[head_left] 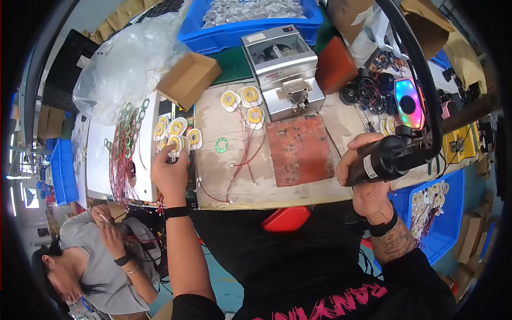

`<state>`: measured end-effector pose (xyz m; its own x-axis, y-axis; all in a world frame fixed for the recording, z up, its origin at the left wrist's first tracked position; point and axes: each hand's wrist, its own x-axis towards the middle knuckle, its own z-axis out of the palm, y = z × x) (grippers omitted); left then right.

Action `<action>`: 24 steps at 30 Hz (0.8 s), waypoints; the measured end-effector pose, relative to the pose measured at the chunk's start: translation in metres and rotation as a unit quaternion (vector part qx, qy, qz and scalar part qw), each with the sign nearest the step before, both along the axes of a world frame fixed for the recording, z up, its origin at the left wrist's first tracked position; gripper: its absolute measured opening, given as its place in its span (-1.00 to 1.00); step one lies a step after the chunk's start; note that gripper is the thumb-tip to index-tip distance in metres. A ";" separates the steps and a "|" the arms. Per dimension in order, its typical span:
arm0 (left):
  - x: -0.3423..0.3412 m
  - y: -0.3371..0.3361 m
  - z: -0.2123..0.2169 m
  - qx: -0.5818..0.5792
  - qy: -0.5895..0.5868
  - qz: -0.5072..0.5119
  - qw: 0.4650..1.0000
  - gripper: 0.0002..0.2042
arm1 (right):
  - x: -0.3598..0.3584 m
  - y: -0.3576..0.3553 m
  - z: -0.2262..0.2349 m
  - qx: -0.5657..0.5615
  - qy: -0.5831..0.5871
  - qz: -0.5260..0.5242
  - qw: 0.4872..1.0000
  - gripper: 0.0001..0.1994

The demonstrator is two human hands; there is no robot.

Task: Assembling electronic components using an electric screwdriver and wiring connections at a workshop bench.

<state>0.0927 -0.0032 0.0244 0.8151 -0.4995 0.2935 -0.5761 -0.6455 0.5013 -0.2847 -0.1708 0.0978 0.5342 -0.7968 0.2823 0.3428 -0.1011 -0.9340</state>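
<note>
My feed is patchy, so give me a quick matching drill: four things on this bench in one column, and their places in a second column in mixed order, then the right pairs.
Things:
1. black power tool
2. silver machine
3. small green ring
4. open cardboard box

Places:
A. lying alone on the bare bench top, between the yellow-centred white discs and the red mat
B. in the right hand
C. beside the big clear plastic bag
D. behind the red mat, in front of the blue bin

Pairs: 1-B, 2-D, 3-A, 4-C
</note>
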 end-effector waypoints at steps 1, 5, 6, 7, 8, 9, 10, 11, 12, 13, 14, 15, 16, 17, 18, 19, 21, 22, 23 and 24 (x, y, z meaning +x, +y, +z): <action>0.001 0.000 -0.003 0.001 0.000 -0.002 1.000 -0.66 | 0.000 0.000 0.001 0.001 0.000 -0.002 1.000 -0.18; 0.007 0.003 -0.010 -0.002 -0.063 -0.039 0.997 -0.63 | 0.002 -0.001 0.010 -0.007 0.031 -0.019 0.999 -0.17; 0.007 0.003 -0.011 0.000 -0.081 -0.056 0.995 -0.62 | 0.002 -0.001 0.011 -0.032 0.062 -0.041 0.997 -0.16; 0.007 0.003 -0.011 0.001 -0.081 -0.057 0.995 -0.62 | 0.002 -0.001 0.010 -0.031 0.062 -0.042 0.997 -0.16; 0.006 0.002 -0.009 0.002 -0.072 -0.059 0.996 -0.62 | 0.002 -0.002 0.008 -0.031 0.057 -0.038 0.997 -0.17; 0.005 0.001 -0.007 0.004 -0.062 -0.062 0.996 -0.61 | 0.001 -0.002 0.006 -0.032 0.052 -0.034 0.998 -0.18; 0.002 0.000 -0.005 0.004 -0.061 -0.063 0.996 -0.61 | 0.001 -0.002 0.006 -0.031 0.053 -0.035 0.997 -0.18; -0.003 -0.002 0.002 0.013 -0.056 -0.058 0.997 -0.66 | 0.000 -0.001 0.006 0.006 0.028 -0.015 0.999 -0.18; -0.006 -0.003 0.004 0.021 -0.051 -0.052 0.997 -0.71 | -0.001 -0.001 0.005 0.042 0.003 0.004 0.999 -0.16; -0.006 -0.003 0.002 0.021 -0.050 -0.054 0.997 -0.71 | -0.002 -0.001 0.004 0.042 0.004 0.003 0.999 -0.16; -0.003 -0.001 0.001 0.026 -0.041 -0.052 0.997 -0.70 | -0.002 -0.001 0.003 0.035 0.003 0.006 0.999 -0.16; 0.000 0.000 -0.001 0.031 -0.032 -0.051 0.998 -0.68 | -0.003 -0.001 0.003 0.028 0.002 0.009 1.000 -0.16; 0.003 0.002 -0.004 0.031 -0.031 -0.051 0.998 -0.68 | 0.000 -0.001 0.005 0.027 0.003 0.009 1.000 -0.16; 0.006 0.002 -0.005 0.031 -0.047 -0.055 0.997 -0.64 | 0.004 0.000 0.008 0.011 0.019 -0.018 1.000 -0.16; 0.007 0.002 -0.007 0.031 -0.062 -0.059 0.996 -0.59 | 0.006 0.001 0.010 -0.006 0.035 -0.045 0.998 -0.15; 0.008 0.004 -0.008 0.031 -0.061 -0.059 0.996 -0.59 | 0.006 0.001 0.009 -0.006 0.036 -0.046 0.998 -0.15; 0.005 0.002 -0.004 0.059 -0.037 -0.042 0.997 -0.60 | 0.006 0.001 0.004 -0.018 0.033 -0.044 0.998 -0.14; 0.003 0.002 -0.002 0.058 -0.037 -0.042 0.997 -0.60 | 0.006 0.000 0.005 -0.019 0.034 -0.045 0.998 -0.14; 0.001 0.002 -0.001 0.057 -0.026 -0.042 0.997 -0.60 | 0.005 0.001 0.005 -0.019 0.035 -0.044 0.998 -0.14; -0.001 0.001 0.001 0.055 -0.015 -0.041 0.998 -0.60 | 0.005 0.000 0.005 -0.019 0.035 -0.043 0.998 -0.14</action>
